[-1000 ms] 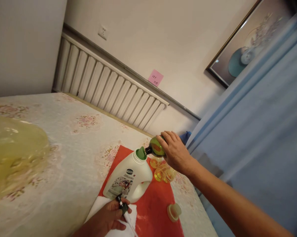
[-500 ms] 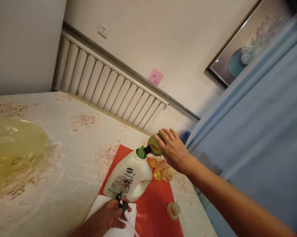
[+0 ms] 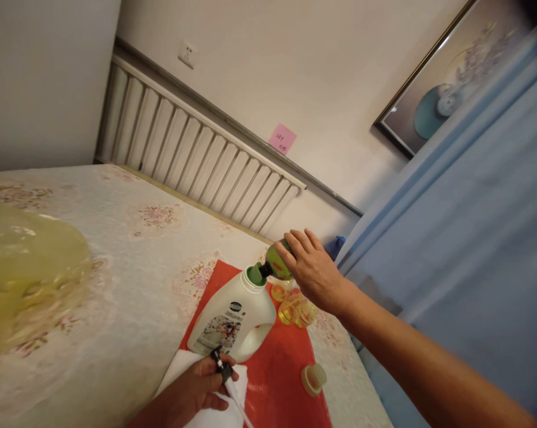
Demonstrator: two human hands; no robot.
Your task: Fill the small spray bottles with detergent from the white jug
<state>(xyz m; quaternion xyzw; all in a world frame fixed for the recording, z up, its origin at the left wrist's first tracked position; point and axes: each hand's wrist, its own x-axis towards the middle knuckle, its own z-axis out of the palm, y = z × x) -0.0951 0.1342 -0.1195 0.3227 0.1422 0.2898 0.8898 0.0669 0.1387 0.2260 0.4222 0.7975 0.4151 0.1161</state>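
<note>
My right hand (image 3: 310, 264) is wrapped round a green bottle (image 3: 277, 260), tipped so that its dark neck rests at the green mouth of a white detergent jug (image 3: 232, 315). The jug stands uncapped on a red mat (image 3: 279, 380). Whether liquid is flowing cannot be made out. Between the fingers of my left hand (image 3: 201, 383) is a black pump head (image 3: 221, 362) with a clear tube hanging down over a white cloth (image 3: 176, 371). A pale green cap (image 3: 313, 379) lies on the mat's right side.
Small clear containers of yellow liquid (image 3: 297, 310) stand behind the jug on the right. A large transparent yellow basin (image 3: 31, 273) occupies the left of the flowered tablecloth (image 3: 129, 315). Beyond are a radiator (image 3: 197, 145) and a blue curtain (image 3: 451, 238).
The green bottle in my right hand has moved slightly left, its neck a bit further over the jug's mouth. My left hand stays nearly still with the pump head.
</note>
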